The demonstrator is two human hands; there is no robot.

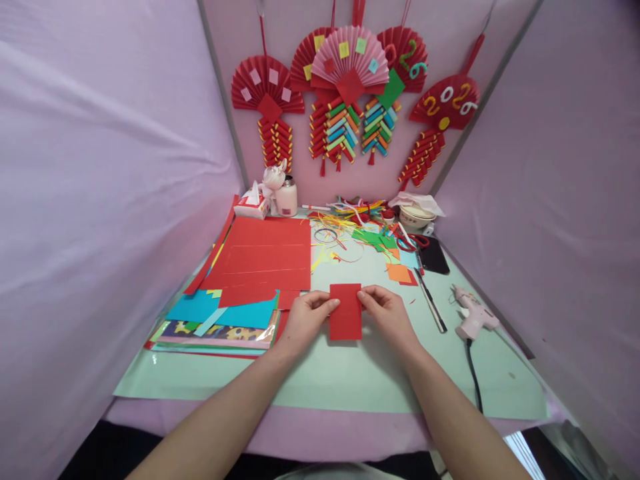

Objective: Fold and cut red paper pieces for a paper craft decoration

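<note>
Red sheet (270, 257) at left on surface (350, 387). Left grip (309, 320): pinching left edge of card (345, 321). Card between grips. Right grip (390, 315): pinching right edge. Glue gun (475, 319) far right. Apparent step: steadying card; next move calls for even pinch.

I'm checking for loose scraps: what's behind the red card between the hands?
Pale green tabletop shows above and below the red card. Whatever lies directly behind it is covered and cannot be seen.
</note>
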